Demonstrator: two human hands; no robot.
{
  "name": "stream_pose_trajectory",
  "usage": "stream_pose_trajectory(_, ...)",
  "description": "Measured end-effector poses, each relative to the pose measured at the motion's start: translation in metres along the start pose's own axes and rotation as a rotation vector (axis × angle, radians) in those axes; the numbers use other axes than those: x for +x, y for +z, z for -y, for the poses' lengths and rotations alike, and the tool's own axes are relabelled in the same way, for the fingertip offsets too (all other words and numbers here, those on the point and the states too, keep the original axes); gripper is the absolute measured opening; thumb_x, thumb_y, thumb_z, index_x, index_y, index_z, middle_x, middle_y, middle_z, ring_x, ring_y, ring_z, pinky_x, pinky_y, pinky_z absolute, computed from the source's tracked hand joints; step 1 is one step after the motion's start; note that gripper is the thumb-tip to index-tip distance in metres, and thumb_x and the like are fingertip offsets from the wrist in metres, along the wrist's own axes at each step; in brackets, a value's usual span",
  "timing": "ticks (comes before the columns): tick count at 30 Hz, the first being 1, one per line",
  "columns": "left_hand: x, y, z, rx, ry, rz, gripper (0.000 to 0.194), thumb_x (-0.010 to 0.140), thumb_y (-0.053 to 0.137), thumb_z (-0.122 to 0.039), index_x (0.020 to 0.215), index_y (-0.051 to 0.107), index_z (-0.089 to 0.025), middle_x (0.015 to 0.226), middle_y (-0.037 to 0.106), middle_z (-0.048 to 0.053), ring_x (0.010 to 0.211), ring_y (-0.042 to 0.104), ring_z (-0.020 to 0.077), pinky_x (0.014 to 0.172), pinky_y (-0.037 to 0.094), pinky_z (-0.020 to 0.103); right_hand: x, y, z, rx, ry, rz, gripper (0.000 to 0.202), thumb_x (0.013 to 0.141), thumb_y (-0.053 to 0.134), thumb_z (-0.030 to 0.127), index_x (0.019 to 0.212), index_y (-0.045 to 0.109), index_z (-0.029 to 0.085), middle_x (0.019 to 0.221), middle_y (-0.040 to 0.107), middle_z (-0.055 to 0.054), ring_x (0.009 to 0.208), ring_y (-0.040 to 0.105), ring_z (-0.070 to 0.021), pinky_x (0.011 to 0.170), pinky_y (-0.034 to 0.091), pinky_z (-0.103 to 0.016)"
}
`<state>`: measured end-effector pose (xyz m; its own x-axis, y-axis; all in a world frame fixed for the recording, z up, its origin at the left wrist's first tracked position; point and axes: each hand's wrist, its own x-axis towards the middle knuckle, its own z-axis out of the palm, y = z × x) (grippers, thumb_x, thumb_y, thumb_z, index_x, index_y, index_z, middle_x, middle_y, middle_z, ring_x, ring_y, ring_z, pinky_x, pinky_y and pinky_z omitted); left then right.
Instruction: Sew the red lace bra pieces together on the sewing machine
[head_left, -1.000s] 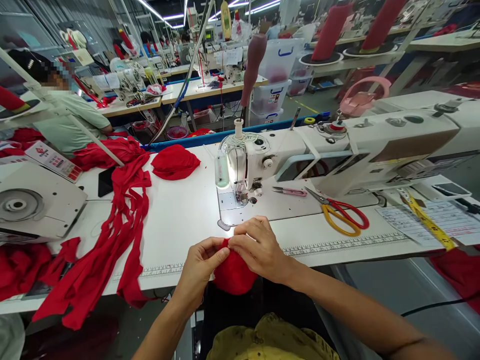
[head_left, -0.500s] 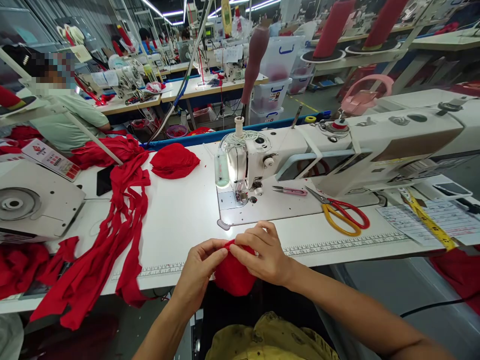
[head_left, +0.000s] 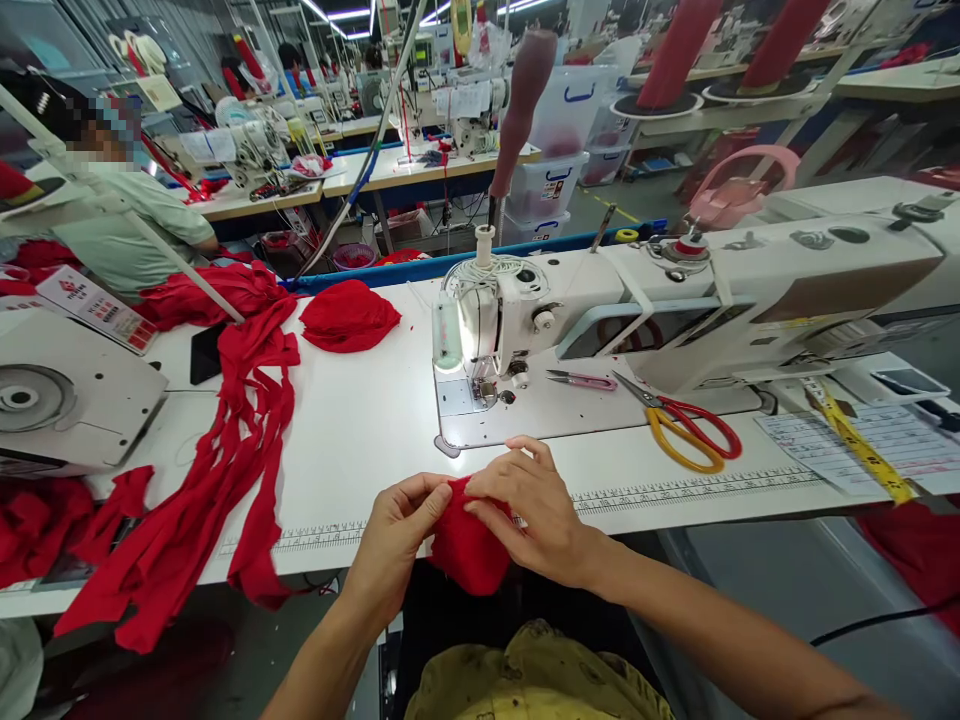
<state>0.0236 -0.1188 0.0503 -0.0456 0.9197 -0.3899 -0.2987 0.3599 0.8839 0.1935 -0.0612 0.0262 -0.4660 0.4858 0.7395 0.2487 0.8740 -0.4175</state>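
Both hands are closed on one red cloth piece (head_left: 474,560), each at its upper edge: the left hand (head_left: 394,522) pinches it between thumb and forefinger, and the right hand (head_left: 541,512) grips just beside that with thumb and fingertips. The cloth hangs at the front edge of the tabletop (head_left: 352,420), over the lap and in front of the sewing machine (head_left: 581,285). How many layers sit inside the pinch is hard to tell, since the fingers cover them.

That is where trouble seems likeliest — if one pinch loosens, the layers, should there be several, could slide out of line. The lower part looks unsupported, so its own weight might drag the edge down, and pulling the hands apart could stretch such soft-looking fabric.

To the left, the red strips (head_left: 202,500) droop over the same front edge; a sweep of the left forearm might catch them and pull them to the floor. On the other side, the scissors (head_left: 654,401) lie near the thread snips (head_left: 583,381) — a wide swing of the right arm could knock their handles, or cloth laid there could snag on the points.
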Motion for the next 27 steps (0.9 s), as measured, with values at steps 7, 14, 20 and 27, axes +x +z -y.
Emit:
stream_pose_trajectory(7, -0.006, 0.000, -0.003, 0.097, 0.039, 0.024, 0.035, 0.075, 0.079, -0.047, 0.095, 0.079, -0.018, 0.094, 0.076, 0.008, 0.086, 0.065, 0.0201, 0.080, 0.050, 0.028, 0.005, -0.004, 0.002, 0.070, 0.147, 0.017, 0.009, 0.093, 0.061, 0.016, 0.097, 0.058, 0.023, 0.079, 0.068, 0.003, 0.071, 0.061, -0.0137, 0.099, 0.038, -0.044)
stream_pose_trajectory(14, -0.008, 0.002, 0.004, 0.067, 0.050, -0.053, 0.033, 0.071, 0.083, -0.043, 0.095, 0.078, -0.020, 0.090, 0.076, 0.006, 0.081, 0.067, 0.0194, 0.073, 0.053, 0.028, 0.006, -0.001, 0.004, 0.014, 0.164, 0.050, 0.010, 0.095, 0.059, 0.017, 0.086, 0.061, 0.022, 0.077, 0.068, 0.003, 0.073, 0.061, -0.0131, 0.102, 0.035, -0.043)
stream_pose_trajectory(20, -0.005, 0.001, 0.013, -0.127, -0.034, -0.055, 0.036, 0.071, 0.084, -0.042, 0.097, 0.077, -0.018, 0.093, 0.076, 0.007, 0.085, 0.069, 0.0202, 0.074, 0.054, 0.028, 0.000, 0.005, 0.003, -0.061, 0.030, 0.094, 0.016, 0.093, 0.053, 0.010, 0.096, 0.064, 0.021, 0.086, 0.068, 0.000, 0.079, 0.059, -0.0147, 0.100, 0.037, -0.045)
stream_pose_trajectory(27, -0.005, -0.004, 0.015, -0.148, -0.070, -0.061, 0.035, 0.069, 0.086, -0.037, 0.097, 0.077, -0.018, 0.097, 0.077, 0.008, 0.090, 0.070, 0.0216, 0.080, 0.056, 0.030, -0.010, 0.002, 0.001, -0.292, -0.280, 0.065, 0.020, 0.092, 0.053, 0.010, 0.100, 0.067, 0.022, 0.091, 0.069, -0.001, 0.083, 0.062, -0.0165, 0.107, 0.032, -0.053)
